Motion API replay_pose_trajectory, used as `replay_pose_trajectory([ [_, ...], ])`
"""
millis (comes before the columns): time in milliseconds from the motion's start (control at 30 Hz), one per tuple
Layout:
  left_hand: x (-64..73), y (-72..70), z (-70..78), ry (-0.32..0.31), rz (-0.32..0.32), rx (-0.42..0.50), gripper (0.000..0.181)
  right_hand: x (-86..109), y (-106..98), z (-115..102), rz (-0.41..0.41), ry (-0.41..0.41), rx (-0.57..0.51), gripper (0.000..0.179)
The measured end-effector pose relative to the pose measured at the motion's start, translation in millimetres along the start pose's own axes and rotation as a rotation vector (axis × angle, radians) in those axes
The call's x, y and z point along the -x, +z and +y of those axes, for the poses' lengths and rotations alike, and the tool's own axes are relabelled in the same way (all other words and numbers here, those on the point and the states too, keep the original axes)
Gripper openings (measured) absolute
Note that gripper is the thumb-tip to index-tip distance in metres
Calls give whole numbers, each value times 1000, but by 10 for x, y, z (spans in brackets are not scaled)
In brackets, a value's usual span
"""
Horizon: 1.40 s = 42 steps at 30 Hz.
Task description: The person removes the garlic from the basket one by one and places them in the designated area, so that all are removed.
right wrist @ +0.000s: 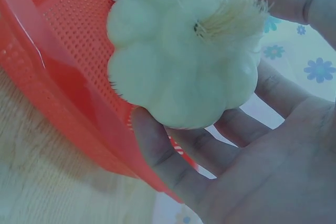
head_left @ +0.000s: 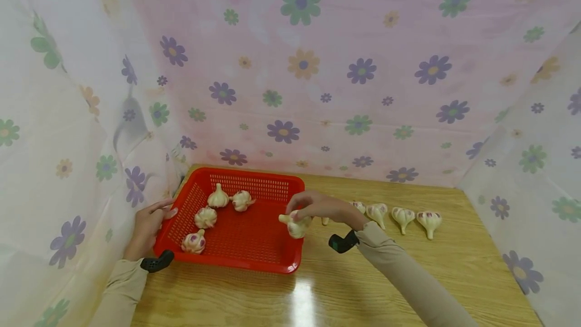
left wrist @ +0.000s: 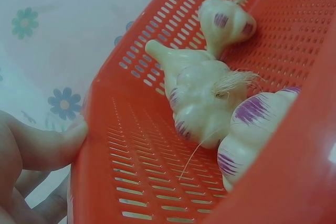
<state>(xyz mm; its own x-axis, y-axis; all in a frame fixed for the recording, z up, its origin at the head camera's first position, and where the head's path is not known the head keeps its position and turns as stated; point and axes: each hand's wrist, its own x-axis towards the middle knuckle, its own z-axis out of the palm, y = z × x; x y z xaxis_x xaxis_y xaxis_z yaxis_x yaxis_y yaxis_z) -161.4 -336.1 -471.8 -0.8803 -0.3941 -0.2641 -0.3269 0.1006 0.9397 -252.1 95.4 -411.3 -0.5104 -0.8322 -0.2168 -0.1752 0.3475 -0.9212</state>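
Note:
My right hand [head_left: 324, 207] holds a garlic bulb [head_left: 297, 227] over the right rim of a red plastic basket [head_left: 245, 261]. In the right wrist view, fingers and thumb surround this bulb [right wrist: 178, 56], its roots facing the camera. My left hand [head_left: 147, 226] grips the basket's left rim, and the left wrist view has a fingertip against the red edge [left wrist: 86, 145]. Several garlic bulbs lie toward the basket's left side, among them one with its stem up [head_left: 218, 198] and a purple-marked one [head_left: 193, 242] at the front left corner.
Right of the basket, several more garlic bulbs [head_left: 403, 218] lie in a row on the wooden table [head_left: 386, 281]; one is mostly hidden behind my right hand. Flower-patterned cloth [head_left: 336, 130] hangs behind and on both sides of the table.

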Motion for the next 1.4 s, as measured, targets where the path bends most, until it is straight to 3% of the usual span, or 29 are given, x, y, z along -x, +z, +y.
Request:
replay_pose_trajectory([
  [367, 16, -4, -3, 3, -5, -6, 52, 171, -87, 34, 54, 65, 5, 21],
  [833, 15, 1, 0, -57, -13, 3, 56, 396, -204, 136, 93, 57, -10, 22],
  [1400, 31, -5, 19, -44, -32, 61, 59, 718, -352, 370, 151, 60, -23, 25],
])
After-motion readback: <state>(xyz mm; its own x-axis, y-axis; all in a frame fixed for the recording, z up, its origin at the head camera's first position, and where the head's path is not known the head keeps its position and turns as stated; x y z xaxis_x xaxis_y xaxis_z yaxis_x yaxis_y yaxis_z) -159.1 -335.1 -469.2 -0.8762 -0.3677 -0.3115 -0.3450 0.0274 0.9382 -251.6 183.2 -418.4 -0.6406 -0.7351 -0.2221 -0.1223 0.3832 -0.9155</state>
